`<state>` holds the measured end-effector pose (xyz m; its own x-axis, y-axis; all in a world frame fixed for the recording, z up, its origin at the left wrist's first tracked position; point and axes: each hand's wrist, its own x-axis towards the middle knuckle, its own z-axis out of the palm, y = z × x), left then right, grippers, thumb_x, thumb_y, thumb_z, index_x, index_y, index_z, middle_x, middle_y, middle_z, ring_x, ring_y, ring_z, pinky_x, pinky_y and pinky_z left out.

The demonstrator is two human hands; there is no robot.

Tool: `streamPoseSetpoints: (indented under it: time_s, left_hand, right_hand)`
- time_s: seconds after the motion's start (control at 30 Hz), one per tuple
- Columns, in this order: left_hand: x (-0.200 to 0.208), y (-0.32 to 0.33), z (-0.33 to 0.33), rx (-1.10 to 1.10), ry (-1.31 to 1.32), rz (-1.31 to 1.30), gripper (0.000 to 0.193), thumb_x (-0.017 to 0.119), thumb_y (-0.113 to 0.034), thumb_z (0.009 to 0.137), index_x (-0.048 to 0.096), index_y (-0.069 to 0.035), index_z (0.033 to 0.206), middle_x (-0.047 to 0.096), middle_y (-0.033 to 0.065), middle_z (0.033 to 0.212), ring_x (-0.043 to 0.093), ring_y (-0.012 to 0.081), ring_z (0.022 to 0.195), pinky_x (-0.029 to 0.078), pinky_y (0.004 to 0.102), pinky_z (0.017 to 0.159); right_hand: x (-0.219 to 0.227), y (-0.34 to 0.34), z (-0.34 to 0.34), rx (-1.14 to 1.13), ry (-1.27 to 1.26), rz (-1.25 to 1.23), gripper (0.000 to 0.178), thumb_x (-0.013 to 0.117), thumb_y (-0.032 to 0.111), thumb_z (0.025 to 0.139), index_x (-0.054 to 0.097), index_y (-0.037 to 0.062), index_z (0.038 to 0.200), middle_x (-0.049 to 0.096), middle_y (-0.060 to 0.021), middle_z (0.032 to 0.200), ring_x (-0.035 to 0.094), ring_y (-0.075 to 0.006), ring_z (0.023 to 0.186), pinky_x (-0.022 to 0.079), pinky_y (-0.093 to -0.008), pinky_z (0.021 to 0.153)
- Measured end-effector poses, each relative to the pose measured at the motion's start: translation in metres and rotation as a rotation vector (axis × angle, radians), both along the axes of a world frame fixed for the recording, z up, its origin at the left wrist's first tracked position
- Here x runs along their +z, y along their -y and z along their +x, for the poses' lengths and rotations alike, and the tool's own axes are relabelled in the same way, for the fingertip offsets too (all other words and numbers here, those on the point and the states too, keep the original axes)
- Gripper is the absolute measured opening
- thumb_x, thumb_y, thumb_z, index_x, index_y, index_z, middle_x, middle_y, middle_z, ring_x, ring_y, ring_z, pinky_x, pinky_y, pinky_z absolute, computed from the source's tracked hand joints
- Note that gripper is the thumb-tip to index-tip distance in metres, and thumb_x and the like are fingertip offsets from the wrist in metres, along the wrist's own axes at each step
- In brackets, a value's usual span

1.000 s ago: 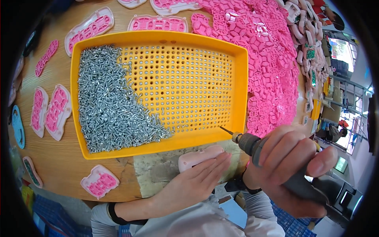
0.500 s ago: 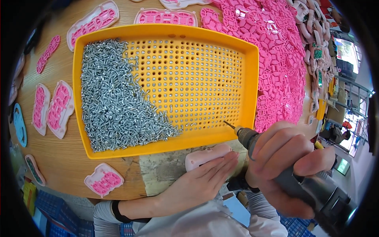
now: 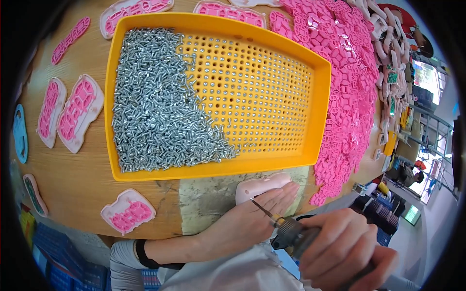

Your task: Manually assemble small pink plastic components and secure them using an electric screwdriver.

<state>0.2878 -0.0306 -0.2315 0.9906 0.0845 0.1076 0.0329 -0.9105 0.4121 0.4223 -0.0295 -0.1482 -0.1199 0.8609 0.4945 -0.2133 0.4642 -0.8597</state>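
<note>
A pale pink plastic shell (image 3: 252,186) rests on the worn mat (image 3: 204,201) in front of the yellow tray. Across its near side lies my left hand (image 3: 259,211), fingers stretched out together and pressed against it; the thumb is hidden. My right hand (image 3: 340,247) is wrapped round a dark electric screwdriver (image 3: 293,233). Its thin bit points up and left over my left hand, the tip at the shell's left end, where a small silvery piece shows. The yellow tray (image 3: 218,171) holds a heap of silver screws (image 3: 155,106) on its left and rows of screws standing in holes.
Pink plastic inserts (image 3: 347,97) are piled right of the tray. Shells with pink inserts (image 3: 77,114) lie at the left, another shell (image 3: 128,211) nearer the table's front edge. A light blue part (image 3: 20,133) sits far left. More shells (image 3: 391,58) are stacked far right.
My right hand has moved the screwdriver from the tray's lower right holes down and left to the shell. My left hand stays on the shell. The view has shifted slightly.
</note>
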Motion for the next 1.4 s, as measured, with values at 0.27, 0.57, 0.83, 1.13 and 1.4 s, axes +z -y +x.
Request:
streamPoseSetpoints:
  time_s: [0.27,0.57,0.83,1.13,1.4]
  left_hand:
    - [-0.004,0.002,0.004,0.030,0.094,-0.079,0.054,0.041,-0.023,0.086,0.045,0.005,0.132,0.043,0.0153,0.140,0.038,0.0240,0.133,0.022,0.0370,0.115]
    - [0.006,-0.004,0.002,0.192,0.209,-1.482,0.054,0.045,-0.021,0.084,0.044,0.005,0.132,0.044,0.0146,0.137,0.039,0.0245,0.131,0.027,0.0362,0.113]
    - [0.000,-0.010,0.001,-0.032,0.107,0.019,0.053,0.045,-0.019,0.086,0.044,0.005,0.133,0.044,0.0133,0.139,0.040,0.0239,0.131,0.026,0.0343,0.113]
    - [0.000,0.000,0.002,-0.019,0.041,0.062,0.052,0.043,-0.022,0.087,0.047,0.002,0.133,0.040,0.0128,0.144,0.035,0.0250,0.136,0.019,0.0368,0.115]
    - [-0.002,-0.001,0.003,-0.004,0.064,-0.003,0.053,0.042,-0.021,0.085,0.048,0.004,0.131,0.041,0.0147,0.142,0.036,0.0251,0.134,0.023,0.0364,0.114]
  right_hand:
    - [-0.011,-0.012,-0.004,-0.027,0.136,0.085,0.052,0.065,0.050,0.083,0.043,0.0051,0.097,0.057,-0.0073,0.066,0.057,-0.0186,0.051,0.050,-0.0302,0.045]
    - [-0.028,-0.011,-0.001,0.138,0.002,0.091,0.022,0.066,0.009,0.083,0.046,0.0011,0.089,0.059,-0.0116,0.060,0.058,-0.0201,0.048,0.051,-0.0308,0.047]
    - [-0.003,-0.027,0.001,0.168,-0.035,0.150,0.028,0.060,0.026,0.088,0.048,0.0028,0.079,0.055,-0.0076,0.056,0.055,-0.0167,0.044,0.047,-0.0254,0.041]
    - [-0.015,-0.022,0.035,-0.400,0.294,0.132,0.047,0.057,0.053,0.087,0.044,0.0093,0.098,0.053,0.0014,0.058,0.048,-0.0092,0.041,0.040,-0.0199,0.042]
    - [-0.024,-0.021,0.043,-0.385,0.339,0.084,0.048,0.052,0.055,0.089,0.043,0.0093,0.101,0.052,0.0000,0.059,0.051,-0.0103,0.045,0.041,-0.0234,0.045]
